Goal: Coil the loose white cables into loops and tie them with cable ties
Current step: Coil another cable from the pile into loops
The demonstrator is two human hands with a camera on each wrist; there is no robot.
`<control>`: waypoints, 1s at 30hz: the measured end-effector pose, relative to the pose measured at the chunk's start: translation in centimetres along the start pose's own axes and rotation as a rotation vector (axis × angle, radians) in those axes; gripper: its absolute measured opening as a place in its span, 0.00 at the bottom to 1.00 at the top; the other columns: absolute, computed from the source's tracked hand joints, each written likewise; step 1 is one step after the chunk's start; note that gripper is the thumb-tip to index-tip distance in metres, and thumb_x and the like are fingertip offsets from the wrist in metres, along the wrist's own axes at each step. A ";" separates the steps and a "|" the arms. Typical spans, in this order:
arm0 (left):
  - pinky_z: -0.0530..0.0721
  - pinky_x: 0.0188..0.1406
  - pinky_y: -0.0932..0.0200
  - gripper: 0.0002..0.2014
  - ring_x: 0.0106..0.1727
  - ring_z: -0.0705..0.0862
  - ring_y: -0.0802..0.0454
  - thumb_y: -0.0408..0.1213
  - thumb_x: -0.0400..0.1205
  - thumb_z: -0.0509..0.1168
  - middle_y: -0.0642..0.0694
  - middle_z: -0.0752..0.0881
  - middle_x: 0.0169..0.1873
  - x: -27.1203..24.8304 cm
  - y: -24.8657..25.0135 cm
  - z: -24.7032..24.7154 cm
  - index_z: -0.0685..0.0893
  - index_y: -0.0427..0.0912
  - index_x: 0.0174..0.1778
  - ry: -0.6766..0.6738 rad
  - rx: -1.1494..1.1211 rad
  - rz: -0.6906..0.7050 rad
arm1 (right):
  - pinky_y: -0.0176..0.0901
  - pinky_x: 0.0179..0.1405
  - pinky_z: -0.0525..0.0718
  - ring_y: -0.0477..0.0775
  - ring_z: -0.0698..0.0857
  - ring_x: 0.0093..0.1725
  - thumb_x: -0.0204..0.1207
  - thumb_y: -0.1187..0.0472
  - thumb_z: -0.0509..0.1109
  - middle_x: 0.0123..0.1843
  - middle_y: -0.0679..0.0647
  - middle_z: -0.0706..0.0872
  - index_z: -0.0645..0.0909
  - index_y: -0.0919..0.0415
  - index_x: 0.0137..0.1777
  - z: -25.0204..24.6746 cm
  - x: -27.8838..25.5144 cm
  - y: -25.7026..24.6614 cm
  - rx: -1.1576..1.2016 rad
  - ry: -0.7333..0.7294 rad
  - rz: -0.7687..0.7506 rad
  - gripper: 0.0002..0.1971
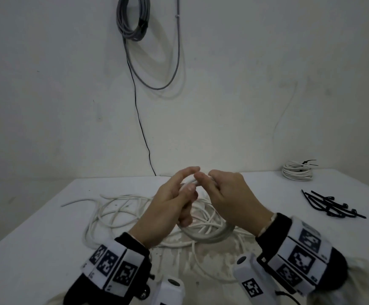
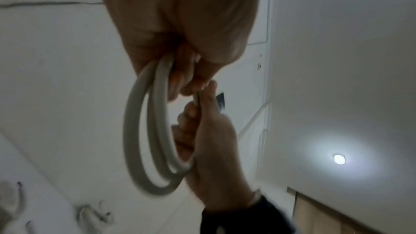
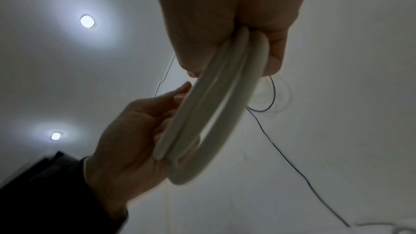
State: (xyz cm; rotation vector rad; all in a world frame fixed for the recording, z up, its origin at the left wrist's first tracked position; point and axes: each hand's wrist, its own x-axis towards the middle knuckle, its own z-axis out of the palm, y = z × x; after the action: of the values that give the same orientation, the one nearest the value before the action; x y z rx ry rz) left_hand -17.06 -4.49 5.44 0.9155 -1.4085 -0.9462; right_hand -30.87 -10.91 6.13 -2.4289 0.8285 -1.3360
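Left hand (image 1: pixel 170 203) first: I had it raised over the table (image 1: pixel 36 227), fingers half-extended, thumb and forefinger reaching to the top of the coil (image 1: pixel 210 235), lower fingers curled against the loops. From the right wrist camera its fingers lay along the inside of the turns rather than clamping them, so the hold there looked light to me. Beneath and to the left of it, the rest of the white cable (image 1: pixel 113 208) sprawled loose on the tabletop, its free end trailing off to the left. Moving across, my right hand (image 1: pixel 229 194) was wrapped round the coil's top, fingers closed on the bundled strands, two or three turns hanging below between both wrists.

The risk I saw: with so few turns gathered and the left hold so loose, a stiff cable could spring open and the loops slide apart. The tangled slack below could also snag or knot as it was drawn up, dragging the coil out of shape. Farther right lay the black cable ties (image 1: pixel 331 205), well apart from my hands; reaching for one meant one hand holding everything alone. A finished tied coil (image 1: pixel 298 171) sat at the far right corner.
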 end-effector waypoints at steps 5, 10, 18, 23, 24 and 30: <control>0.78 0.35 0.75 0.12 0.36 0.84 0.67 0.38 0.85 0.56 0.61 0.87 0.35 0.5 -2.6 2.9 0.83 0.43 0.57 0.352 0.415 0.423 | 0.28 0.30 0.72 0.43 0.77 0.26 0.79 0.43 0.56 0.22 0.45 0.80 0.84 0.60 0.30 -0.2 -0.1 -0.3 0.199 0.084 0.147 0.26; 0.73 0.25 0.78 0.10 0.23 0.79 0.70 0.32 0.84 0.60 0.61 0.82 0.22 1.8 -3.0 4.3 0.86 0.38 0.56 0.318 0.220 0.380 | 0.37 0.22 0.67 0.40 0.68 0.16 0.84 0.47 0.53 0.15 0.43 0.70 0.80 0.60 0.28 -1.1 -0.8 0.7 0.461 0.032 0.348 0.27; 0.67 0.15 0.73 0.08 0.12 0.67 0.65 0.27 0.82 0.62 0.57 0.74 0.11 4.7 -3.7 7.9 0.87 0.34 0.45 0.251 0.018 0.150 | 0.41 0.39 0.80 0.47 0.82 0.38 0.86 0.52 0.50 0.41 0.52 0.82 0.80 0.55 0.57 -5.7 -2.9 5.3 0.569 -0.227 0.460 0.17; 0.59 0.13 0.73 0.08 0.11 0.56 0.60 0.30 0.82 0.62 0.56 0.63 0.12 7.6 -5.5 9.9 0.87 0.40 0.43 0.135 -0.087 -0.003 | 0.40 0.35 0.82 0.51 0.86 0.41 0.83 0.58 0.61 0.47 0.55 0.85 0.84 0.63 0.49 -13.2 -3.4 13.8 0.479 -0.105 0.793 0.12; 0.58 0.14 0.73 0.08 0.12 0.55 0.60 0.31 0.82 0.62 0.55 0.62 0.13 8.1 -6.0 10.3 0.87 0.40 0.43 0.113 -0.102 -0.026 | 0.37 0.32 0.82 0.49 0.85 0.37 0.82 0.61 0.64 0.44 0.56 0.85 0.84 0.65 0.48 -14.7 -3.9 16.2 0.370 -0.054 0.848 0.09; 0.57 0.17 0.73 0.08 0.14 0.54 0.58 0.34 0.81 0.63 0.52 0.59 0.16 10.1 -8.7 13.3 0.88 0.39 0.45 0.029 -0.123 -0.113 | 0.35 0.30 0.82 0.56 0.85 0.42 0.77 0.70 0.67 0.41 0.56 0.84 0.86 0.62 0.50 -19.5 -6.4 27.7 -0.375 -0.297 1.082 0.09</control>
State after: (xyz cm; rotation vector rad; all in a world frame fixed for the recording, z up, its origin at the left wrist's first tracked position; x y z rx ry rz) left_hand -30.71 -16.53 0.74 0.9199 -1.2695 -1.0879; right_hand -59.78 -28.48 -0.50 -1.7412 1.9935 -0.4138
